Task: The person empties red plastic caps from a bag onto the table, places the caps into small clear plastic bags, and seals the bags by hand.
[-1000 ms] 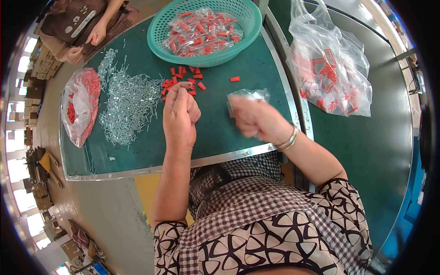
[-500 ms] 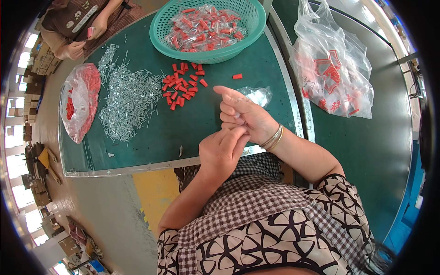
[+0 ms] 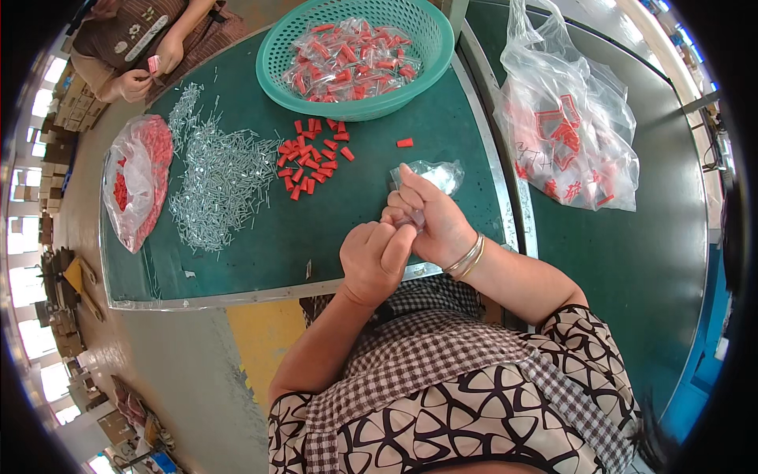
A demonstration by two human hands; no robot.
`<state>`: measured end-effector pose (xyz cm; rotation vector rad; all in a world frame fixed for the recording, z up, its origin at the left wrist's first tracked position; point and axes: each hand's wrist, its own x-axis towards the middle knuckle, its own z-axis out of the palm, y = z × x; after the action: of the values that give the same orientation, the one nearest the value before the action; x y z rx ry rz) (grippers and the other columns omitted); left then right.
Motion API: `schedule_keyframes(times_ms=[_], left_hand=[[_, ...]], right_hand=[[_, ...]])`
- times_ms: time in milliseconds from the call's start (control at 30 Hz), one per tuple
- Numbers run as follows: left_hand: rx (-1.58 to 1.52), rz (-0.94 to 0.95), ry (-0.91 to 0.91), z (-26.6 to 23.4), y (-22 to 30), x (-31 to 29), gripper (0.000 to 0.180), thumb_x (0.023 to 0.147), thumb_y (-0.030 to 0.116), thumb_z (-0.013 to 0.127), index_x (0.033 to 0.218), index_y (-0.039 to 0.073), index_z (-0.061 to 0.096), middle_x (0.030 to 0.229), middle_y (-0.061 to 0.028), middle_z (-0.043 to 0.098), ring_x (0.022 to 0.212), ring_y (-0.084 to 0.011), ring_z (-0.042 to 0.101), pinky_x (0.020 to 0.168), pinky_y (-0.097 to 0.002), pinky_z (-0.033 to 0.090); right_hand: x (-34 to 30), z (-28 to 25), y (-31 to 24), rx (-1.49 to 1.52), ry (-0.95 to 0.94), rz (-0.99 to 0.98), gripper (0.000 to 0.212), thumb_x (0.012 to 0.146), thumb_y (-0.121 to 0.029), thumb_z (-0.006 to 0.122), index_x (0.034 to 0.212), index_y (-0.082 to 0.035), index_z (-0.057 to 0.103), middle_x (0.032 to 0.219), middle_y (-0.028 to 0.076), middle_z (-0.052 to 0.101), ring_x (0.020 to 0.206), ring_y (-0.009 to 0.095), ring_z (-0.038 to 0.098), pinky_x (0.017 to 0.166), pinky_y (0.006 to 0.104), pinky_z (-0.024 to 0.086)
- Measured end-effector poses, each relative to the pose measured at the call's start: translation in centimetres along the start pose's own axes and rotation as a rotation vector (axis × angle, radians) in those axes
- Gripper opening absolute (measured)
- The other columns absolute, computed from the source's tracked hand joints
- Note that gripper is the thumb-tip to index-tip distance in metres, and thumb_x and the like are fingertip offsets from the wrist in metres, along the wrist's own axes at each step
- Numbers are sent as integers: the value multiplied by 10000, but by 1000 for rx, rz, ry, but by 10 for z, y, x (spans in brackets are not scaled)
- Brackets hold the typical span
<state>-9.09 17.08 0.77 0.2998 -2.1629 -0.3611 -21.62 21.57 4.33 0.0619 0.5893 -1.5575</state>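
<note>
On my feed, the clear plastic (image 3: 416, 218) sits in the curled right hand (image 3: 438, 223), above the worktop (image 3: 335, 215) by its near-right corner. The left hand (image 3: 369, 261) meets it from the left; its pinch and the plastic's long axis I can't tell.

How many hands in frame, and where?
4: left hand and right hand, close together by the near edge of the green table; upper hand and lower hand of a co-worker, top left. No others show.
</note>
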Motion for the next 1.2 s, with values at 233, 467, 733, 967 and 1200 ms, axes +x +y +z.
schedule_keyframes(times_ms=[233,467,733,967,1200], left_hand=[[-485,-610,179,-5,-1,13,63,967,117,526,987,66,556,619,9,395,491,-114,378,440,-269,303],[-1211,-1157,194,-36,-22,38,492,1030,428,304,1230,21,495,605,22,313,516,-65,258,459,-227,220],[-792,-943,248,-17,-18,25,551,1039,423,331,1360,-18,401,665,22,357,562,-61,296,491,-206,257],[-985,-1023,154,-40,-29,21,415,909,58,650,1283,-23,490,801,13,547,651,-43,508,612,-192,432],[-852,-1027,-88,-49,-28,10,292,877,2,677,1161,-14,610,850,-45,672,754,-93,628,695,-212,505]], right_hand=[[1,6,-17,-359,49,-161,236,1016,-191,504,945,-38,670,600,-48,425,470,39,302,432,195,283],[-16,15,0,-1469,-81,-332,254,788,-262,810,924,-61,734,595,-1,525,525,74,430,506,276,405],[-11,8,17,-1459,-30,-357,221,821,-228,769,934,-45,720,634,21,572,598,102,530,585,276,460],[-3,8,-8,-1431,-54,-301,126,871,-135,688,851,-12,670,791,47,671,743,126,622,726,292,505],[-3,6,-8,-956,34,-61,107,896,-146,678,857,-46,680,815,6,676,572,35,502,504,201,403]])
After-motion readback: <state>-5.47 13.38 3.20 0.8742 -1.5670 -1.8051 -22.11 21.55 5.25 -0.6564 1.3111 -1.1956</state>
